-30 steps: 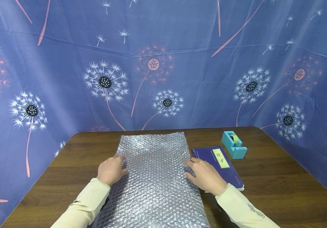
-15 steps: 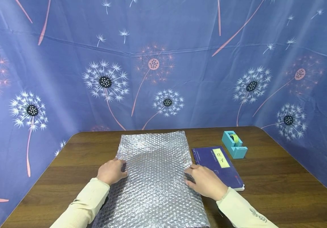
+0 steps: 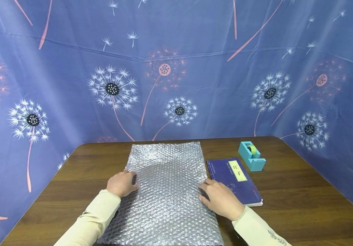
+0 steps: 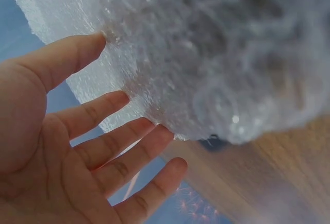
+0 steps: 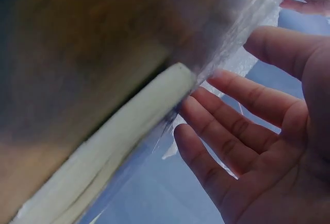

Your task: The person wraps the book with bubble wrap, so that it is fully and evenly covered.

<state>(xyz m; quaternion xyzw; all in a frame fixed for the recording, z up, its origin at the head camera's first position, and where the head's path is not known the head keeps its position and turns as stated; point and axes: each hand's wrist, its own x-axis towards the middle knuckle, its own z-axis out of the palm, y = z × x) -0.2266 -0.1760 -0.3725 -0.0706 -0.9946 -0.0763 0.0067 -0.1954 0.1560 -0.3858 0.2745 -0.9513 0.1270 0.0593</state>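
A sheet of silvery, clear bubble wrap (image 3: 167,198) lies lengthwise on the table in the head view. My left hand (image 3: 122,184) is at its left edge, fingertips touching the side. The left wrist view shows that hand's fingers (image 4: 108,141) spread and nearly straight, the thumb tip against the wrap (image 4: 154,38). At the opposite edge is my right hand (image 3: 221,198), its thumb and fingertips at the border of the sheet. In the right wrist view its fingers (image 5: 232,126) are extended, close to the pale page edges of a book (image 5: 124,116).
The dark blue thread-bound book (image 3: 235,179) with a yellow title label lies just right of the wrap, beside my right hand. Behind it stands a turquoise tape dispenser (image 3: 252,157) with yellow-green tape. The brown wooden table (image 3: 299,201) ends at a blue dandelion-print cloth (image 3: 219,68).
The right hand's fingers have drawn slightly toward me along the edge. Bubble wrap has shifted a little away from me, its near edge now showing. Book and dispenser stay put.
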